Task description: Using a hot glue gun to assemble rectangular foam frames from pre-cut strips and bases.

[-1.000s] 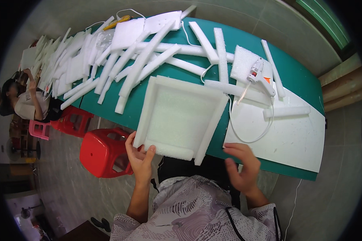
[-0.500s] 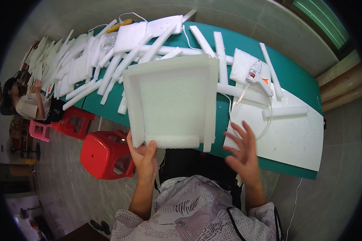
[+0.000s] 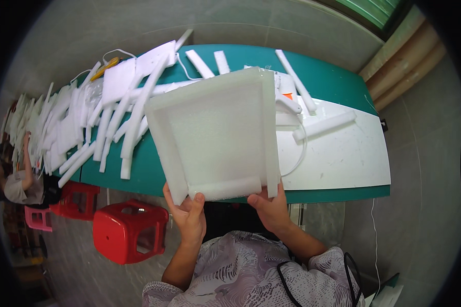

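Observation:
A shallow white foam tray (image 3: pixel 217 138), built of a flat sheet with foam strips along its edges, is held up in front of me above the table's near edge. At its lower left corner my left hand (image 3: pixel 190 217) grips it, thumb on the near strip. My right hand (image 3: pixel 272 207) grips the lower right corner, thumb in front and the other fingers hidden behind. Partly covered by the tray's right side is a white glue gun (image 3: pixel 289 104) with an orange mark; its cord loops over a white board (image 3: pixel 338 158).
Loose foam strips (image 3: pixel 133 123) and sheets pile up along the green table (image 3: pixel 338 87) to the left. One strip (image 3: pixel 325 126) lies on the white board. A red stool (image 3: pixel 128 230) stands at the table's near side. Another person (image 3: pixel 23 181) sits at the far left end.
My right hand, apart from the tray with fingers spread before, now grips its lower right corner. The tray is slightly tilted, and the view has shifted.

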Tool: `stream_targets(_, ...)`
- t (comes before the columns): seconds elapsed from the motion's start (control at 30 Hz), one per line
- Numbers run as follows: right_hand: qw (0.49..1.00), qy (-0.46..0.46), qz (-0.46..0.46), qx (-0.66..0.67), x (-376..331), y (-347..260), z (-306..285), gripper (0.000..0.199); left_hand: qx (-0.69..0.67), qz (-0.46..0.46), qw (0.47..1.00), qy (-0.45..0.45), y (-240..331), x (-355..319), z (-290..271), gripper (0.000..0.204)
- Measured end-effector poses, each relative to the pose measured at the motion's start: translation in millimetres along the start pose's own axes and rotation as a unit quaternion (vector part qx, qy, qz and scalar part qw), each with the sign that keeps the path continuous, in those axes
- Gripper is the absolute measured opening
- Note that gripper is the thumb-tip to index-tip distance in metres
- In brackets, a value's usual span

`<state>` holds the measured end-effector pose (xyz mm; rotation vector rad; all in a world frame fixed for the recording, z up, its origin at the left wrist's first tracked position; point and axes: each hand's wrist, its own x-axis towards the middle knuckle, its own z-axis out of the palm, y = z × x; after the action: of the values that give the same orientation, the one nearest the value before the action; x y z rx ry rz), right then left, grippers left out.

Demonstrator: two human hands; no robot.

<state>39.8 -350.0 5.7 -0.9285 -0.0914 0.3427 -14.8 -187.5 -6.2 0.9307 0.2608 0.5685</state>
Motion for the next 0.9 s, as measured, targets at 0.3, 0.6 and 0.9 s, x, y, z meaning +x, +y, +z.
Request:
stream_targets(0.3,0.991,0.113,-0.066,-0.02,-2.2,-12.6,-18.3,0.053,0.062,0.003,0.993,-0.102,-32.7,8.5,1.9,0.106)
stream_targets(0.6,0.937,0.247,-0.241,-0.046,-82.7,-73.2,-63.9,0.069,0.049,0.027,0.971,-0.23,-29.8,39.9,7.3,0.065)
stream_targets(0.9,0.757,0.489,-0.434,0.003,-208.4,-81.2,-107.7,0.052,0.016,-0.077,0.932,-0.354,-52.7,53.3,42.3,0.064)
